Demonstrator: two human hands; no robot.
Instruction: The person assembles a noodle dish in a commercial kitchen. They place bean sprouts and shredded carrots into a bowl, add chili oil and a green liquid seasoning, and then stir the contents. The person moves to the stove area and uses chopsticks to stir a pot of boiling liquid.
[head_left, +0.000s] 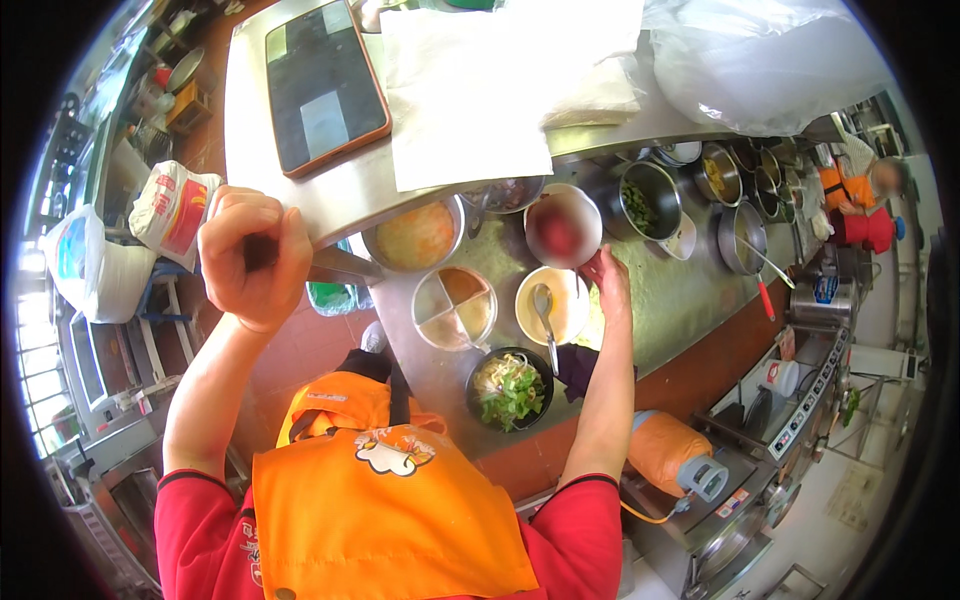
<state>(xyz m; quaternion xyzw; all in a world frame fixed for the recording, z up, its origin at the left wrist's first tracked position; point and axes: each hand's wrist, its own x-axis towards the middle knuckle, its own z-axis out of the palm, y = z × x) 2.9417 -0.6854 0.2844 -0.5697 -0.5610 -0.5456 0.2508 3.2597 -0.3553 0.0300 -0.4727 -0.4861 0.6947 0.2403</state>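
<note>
My left hand (255, 262) is curled into a loose fist beside the corner of the raised steel shelf (322, 187), with nothing visible inside it. The fingers of my right hand (611, 281) grip the lower right rim of a white bowl (589, 214) with red contents, which look blurred. Just below sits a white tub (574, 315) with a metal spoon (546, 315) in it. To its left stands a round container with four compartments (455, 307). Nearest my body, a black bowl (489, 420) holds bean sprouts and chopped greens.
On the shelf lie a dark-screened tablet (326, 90), white paper (465, 97) and clear plastic bags (757, 67). A steel pan of broth (416, 232), a pot of greens (637, 202) and a red-handled pan (742, 240) stand below. An orange gas cylinder (667, 450) is behind right. Another person (851, 184) works far right.
</note>
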